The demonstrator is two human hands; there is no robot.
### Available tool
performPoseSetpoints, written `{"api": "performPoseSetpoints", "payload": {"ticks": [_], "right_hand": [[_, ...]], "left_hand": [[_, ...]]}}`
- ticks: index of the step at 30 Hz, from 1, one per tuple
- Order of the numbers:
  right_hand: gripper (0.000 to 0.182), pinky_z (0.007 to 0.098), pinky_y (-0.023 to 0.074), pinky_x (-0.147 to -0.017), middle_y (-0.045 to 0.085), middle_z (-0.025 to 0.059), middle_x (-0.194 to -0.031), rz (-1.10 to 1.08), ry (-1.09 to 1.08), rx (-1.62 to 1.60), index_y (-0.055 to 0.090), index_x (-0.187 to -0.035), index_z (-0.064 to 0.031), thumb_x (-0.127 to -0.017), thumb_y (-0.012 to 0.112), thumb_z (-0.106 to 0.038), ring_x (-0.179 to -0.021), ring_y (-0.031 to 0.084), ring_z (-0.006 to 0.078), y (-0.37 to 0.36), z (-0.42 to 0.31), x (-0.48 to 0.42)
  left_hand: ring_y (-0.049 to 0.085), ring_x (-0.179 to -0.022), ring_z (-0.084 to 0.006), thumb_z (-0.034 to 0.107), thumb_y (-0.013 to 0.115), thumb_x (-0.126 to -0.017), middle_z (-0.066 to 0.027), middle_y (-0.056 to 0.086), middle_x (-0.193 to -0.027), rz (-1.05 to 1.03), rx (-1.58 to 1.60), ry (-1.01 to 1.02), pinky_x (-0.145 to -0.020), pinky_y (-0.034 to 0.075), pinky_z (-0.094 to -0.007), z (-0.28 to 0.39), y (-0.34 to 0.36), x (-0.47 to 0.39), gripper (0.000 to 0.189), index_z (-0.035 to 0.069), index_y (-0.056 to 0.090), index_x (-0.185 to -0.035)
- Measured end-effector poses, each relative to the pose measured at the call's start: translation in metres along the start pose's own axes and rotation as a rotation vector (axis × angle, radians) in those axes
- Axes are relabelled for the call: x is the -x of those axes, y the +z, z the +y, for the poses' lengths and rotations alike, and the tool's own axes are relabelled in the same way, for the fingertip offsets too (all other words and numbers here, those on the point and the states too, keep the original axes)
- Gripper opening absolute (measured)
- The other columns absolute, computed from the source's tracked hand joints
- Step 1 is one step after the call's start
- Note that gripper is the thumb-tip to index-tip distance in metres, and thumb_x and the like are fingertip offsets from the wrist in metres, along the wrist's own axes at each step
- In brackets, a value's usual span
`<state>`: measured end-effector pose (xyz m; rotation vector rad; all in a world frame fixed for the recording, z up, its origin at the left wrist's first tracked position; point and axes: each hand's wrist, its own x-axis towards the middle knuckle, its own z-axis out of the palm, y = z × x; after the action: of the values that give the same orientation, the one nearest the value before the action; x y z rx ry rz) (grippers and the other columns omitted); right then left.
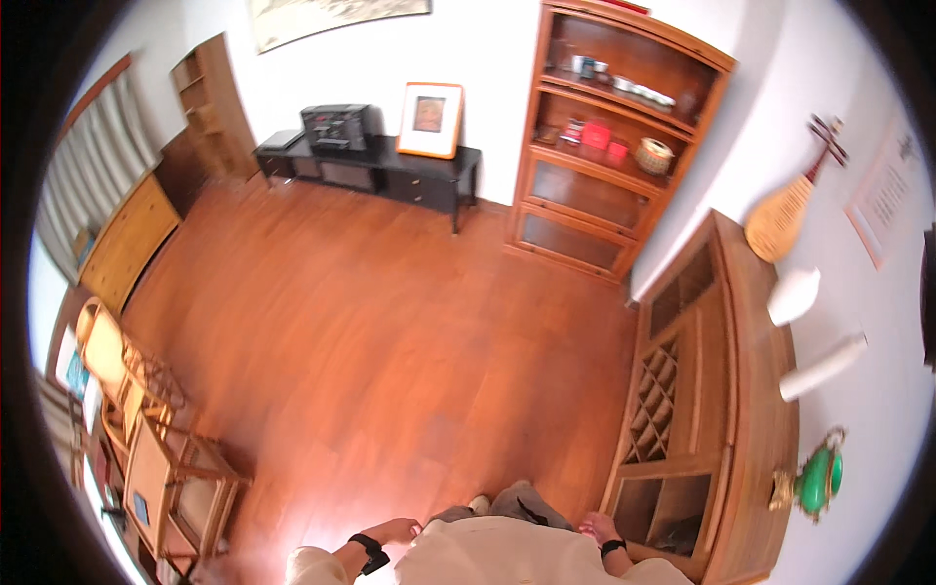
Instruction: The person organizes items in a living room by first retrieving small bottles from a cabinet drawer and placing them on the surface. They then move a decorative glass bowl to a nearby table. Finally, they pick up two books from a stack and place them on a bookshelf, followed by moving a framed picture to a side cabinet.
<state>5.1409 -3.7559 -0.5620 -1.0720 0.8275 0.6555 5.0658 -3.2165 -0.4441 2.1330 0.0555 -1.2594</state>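
Observation:
Low in the head view, my left hand [401,530] hangs beside my cream shirt [497,552], with a black watch on its wrist; its fingers look loosely curled, and whether they hold anything cannot be told. On the other side of the shirt is my right hand [599,528], a black band at its wrist, near the lower end of a long wooden cabinet [757,439]. Its fingers are partly bent, with no object plainly in them. Grey trousers [523,504] and part of a light shoe [480,504] show below the shirt.
Wooden floor [380,329] lies ahead. A black low cabinet [431,172] bears a stereo [336,128] and framed picture [430,121]. Beside it stands a glass-fronted bookcase [585,164]. A pipa [782,216] and green vase [817,479] are right; wooden chairs [150,475] stand left.

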Motion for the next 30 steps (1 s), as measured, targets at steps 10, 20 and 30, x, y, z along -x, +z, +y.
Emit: {"api": "performPoseSetpoints", "payload": {"ticks": [10,20,30], "right_hand": [[0.015,0.0318,0.0363,-0.045,0.056,0.0068,-0.076,0.091,0.136,0.649,0.054,-0.083,-0.0078,-0.084,0.049,-0.022,-0.058,0.051,0.0179,0.079,-0.140,-0.103],[0.016,0.0332,0.0481,-0.062,0.058,0.0089,-0.083,-0.088,-0.106,0.697,0.054,-0.094,-0.0058,-0.084,0.054,-0.018,-0.070,0.055,0.0206,0.297,-0.338,-0.260],[0.029,0.0352,0.0511,-0.068,0.058,0.0098,-0.089,-0.184,-0.124,0.754,0.050,-0.110,-0.0054,-0.084,0.055,-0.017,-0.076,0.059,0.0211,0.425,-0.384,-0.302]], "left_hand": [[0.059,-0.095,-0.0318,0.032,0.060,-0.078,-0.0179,0.062,-0.102,0.530,0.435,-0.155,-0.081,0.047,-0.0381,0.031,-0.025,0.007,0.047,0.008,0.052,-0.117],[0.061,-0.083,-0.0358,0.031,0.052,-0.077,-0.0188,0.064,-0.084,0.739,0.329,-0.370,-0.073,0.048,-0.0431,0.068,-0.105,-0.034,0.030,0.006,0.062,-0.091],[0.062,-0.079,-0.0333,0.031,0.054,-0.077,-0.0178,0.064,-0.083,0.734,0.324,-0.061,-0.070,0.049,-0.0425,0.011,-0.287,-0.100,0.030,0.005,0.062,-0.090]]}}
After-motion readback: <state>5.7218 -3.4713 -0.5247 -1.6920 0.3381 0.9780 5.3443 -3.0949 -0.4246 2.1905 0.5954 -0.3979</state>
